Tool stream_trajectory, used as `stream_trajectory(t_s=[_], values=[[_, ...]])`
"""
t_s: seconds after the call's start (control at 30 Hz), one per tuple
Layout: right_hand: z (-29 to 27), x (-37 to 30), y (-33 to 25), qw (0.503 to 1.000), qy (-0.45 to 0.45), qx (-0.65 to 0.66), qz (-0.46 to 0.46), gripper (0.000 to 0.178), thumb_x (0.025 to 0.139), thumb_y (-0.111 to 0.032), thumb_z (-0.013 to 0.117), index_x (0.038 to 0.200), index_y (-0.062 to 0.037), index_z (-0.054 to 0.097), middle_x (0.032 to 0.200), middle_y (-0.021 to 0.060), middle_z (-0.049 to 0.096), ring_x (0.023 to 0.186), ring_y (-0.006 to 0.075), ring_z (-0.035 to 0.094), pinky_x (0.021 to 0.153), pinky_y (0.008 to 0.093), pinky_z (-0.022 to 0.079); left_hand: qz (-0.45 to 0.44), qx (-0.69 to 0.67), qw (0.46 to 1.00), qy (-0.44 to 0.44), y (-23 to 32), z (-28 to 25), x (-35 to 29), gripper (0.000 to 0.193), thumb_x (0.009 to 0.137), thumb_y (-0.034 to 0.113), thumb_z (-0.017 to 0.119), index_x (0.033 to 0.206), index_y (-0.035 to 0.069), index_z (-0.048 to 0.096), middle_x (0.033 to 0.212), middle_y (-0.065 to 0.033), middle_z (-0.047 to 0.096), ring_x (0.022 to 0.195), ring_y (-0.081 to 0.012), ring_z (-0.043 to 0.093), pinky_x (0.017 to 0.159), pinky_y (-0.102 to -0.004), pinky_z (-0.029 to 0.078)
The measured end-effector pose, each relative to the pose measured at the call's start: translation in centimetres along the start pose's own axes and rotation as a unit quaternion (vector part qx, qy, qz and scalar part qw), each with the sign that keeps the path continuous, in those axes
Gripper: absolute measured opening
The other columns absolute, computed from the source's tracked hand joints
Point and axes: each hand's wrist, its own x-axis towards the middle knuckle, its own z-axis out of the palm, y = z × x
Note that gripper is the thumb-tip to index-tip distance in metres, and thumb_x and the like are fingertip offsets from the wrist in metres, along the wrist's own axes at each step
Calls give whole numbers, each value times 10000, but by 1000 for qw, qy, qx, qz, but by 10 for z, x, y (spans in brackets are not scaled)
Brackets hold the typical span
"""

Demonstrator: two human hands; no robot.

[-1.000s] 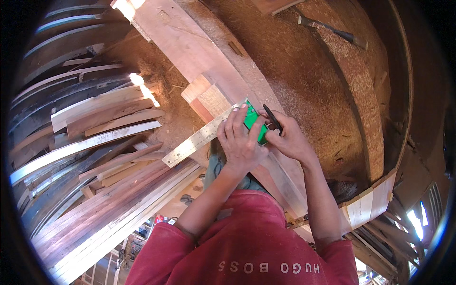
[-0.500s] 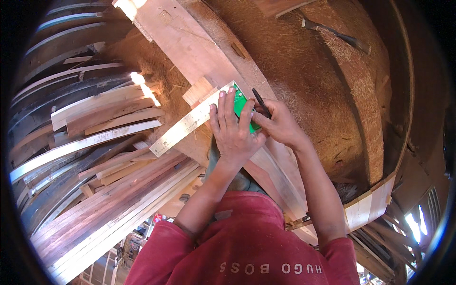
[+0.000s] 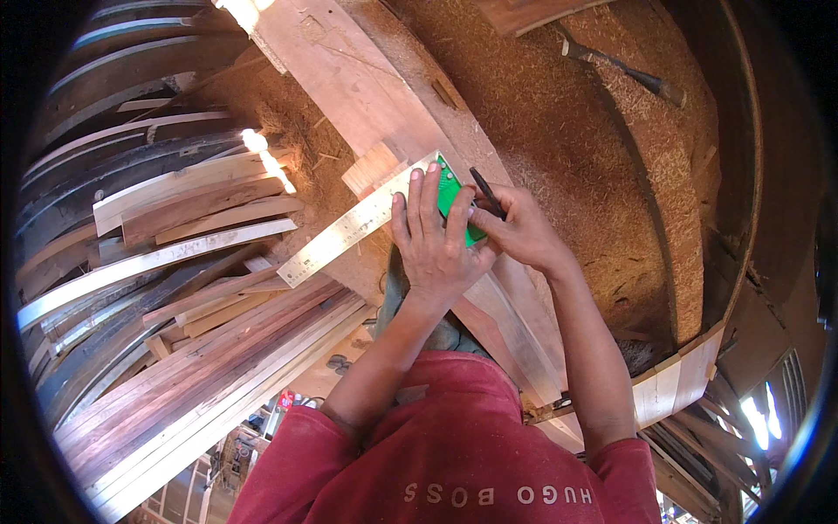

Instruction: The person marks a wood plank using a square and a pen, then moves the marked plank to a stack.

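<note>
A try square with a green stock and a pale metal blade (image 3: 336,229) lies across a long reddish plank (image 3: 367,96). My left hand (image 3: 443,253) holds it down, fingers spread over the blade and the green stock. Close beside the stock, my right hand (image 3: 520,225) is closed around a slim black pen (image 3: 485,192), its free end pointing up and away. The pen's lower end is hidden by the fingers. A small wood block (image 3: 371,168) touches the plank's left side, beyond the blade.
Stacked timber (image 3: 209,367) and curved ribs fill the left side. To the right is a curved wooden hull surface (image 3: 559,175) covered with shavings, with a dark-handled chisel-like tool (image 3: 624,68) lying on it. A wood piece (image 3: 532,10) juts in at the top.
Both hands, the try square and the plank appear slightly further right in the view, largely with a small shift of the whole scene. The grips look the same.
</note>
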Motion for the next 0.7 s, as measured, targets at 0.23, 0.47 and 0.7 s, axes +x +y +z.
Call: stream_trajectory(t_s=[0.23, 0.47, 0.7], values=[[-10, 12, -75, 968, 219, 3, -126, 259, 1028, -212, 596, 1022, 21, 708, 826, 78, 567, 824, 177, 625, 688, 334, 494, -1, 13, 1000, -12, -2, -5, -1, 639, 729, 422, 783, 1286, 151, 624, 1513, -201, 472, 1448, -365, 408, 1202, -556, 228], [45, 54, -110, 924, 89, -239, -285, 330, 997, -323, 641, 882, -19, 694, 864, 157, 687, 862, 296, 655, 797, 418, 499, -54, -31, 988, -141, -9, -2, -11, 822, 794, 523, 737, 1463, 118, 481, 1516, -201, 449, 1446, -387, 379, 1179, -582, 221], [73, 65, -110, 896, 26, -324, -304, 296, 948, -314, 707, 860, -34, 747, 810, 124, 700, 846, 300, 646, 811, 426, 489, -128, -126, 940, -291, -10, -5, -5, 881, 827, 527, 683, 1570, 175, 368, 1606, -162, 351, 1515, -360, 254, 1146, -597, 199]])
